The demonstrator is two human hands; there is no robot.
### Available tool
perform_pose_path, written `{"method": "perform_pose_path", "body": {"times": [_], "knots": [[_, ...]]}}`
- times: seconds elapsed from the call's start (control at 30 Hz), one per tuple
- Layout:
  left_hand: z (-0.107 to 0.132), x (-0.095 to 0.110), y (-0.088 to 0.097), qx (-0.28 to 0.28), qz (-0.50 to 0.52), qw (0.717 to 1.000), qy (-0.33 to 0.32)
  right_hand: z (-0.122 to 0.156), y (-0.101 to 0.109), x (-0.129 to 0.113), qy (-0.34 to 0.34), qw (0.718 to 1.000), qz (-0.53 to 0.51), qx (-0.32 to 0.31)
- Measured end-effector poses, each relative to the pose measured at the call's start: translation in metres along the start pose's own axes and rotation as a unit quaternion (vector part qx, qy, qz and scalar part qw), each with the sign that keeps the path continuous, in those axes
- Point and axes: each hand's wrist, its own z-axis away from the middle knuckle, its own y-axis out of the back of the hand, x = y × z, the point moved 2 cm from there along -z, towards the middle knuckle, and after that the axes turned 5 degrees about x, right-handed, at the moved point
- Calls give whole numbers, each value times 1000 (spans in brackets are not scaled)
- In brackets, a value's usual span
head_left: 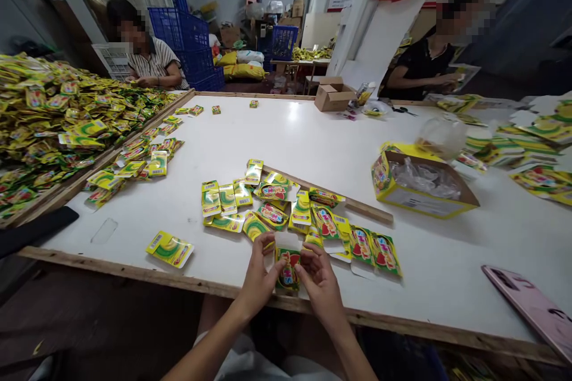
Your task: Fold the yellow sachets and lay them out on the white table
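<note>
Fingers [264, 240] of two hands [260, 266] [322, 278] hold one packet [288, 281].

White table [214, 143] | yellow packs [271, 215] | wooden strip [370, 212] | pink phone [531, 303]

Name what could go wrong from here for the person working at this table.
The small rectangular green-and-red printed packet between the left hand and right hand is close to the brown wooden front edging, so it might drop off. Loose yellow-and-green rectangular cartons crowd just beyond both hands and could get nudged about. The glossy pink rectangular phone, near that edging, might be knocked down.
</note>
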Motion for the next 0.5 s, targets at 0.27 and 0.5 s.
{"method": "perform_pose_path", "body": {"times": [0.27, 0.5], "knots": [[-7, -4, 5, -76, 33, 992, 95, -9, 9, -9, -16, 996, 75, -52], [-12, -1, 10, -93, 9, 993, 69, -15, 4, -9, 17, 996, 84, -3]]}}
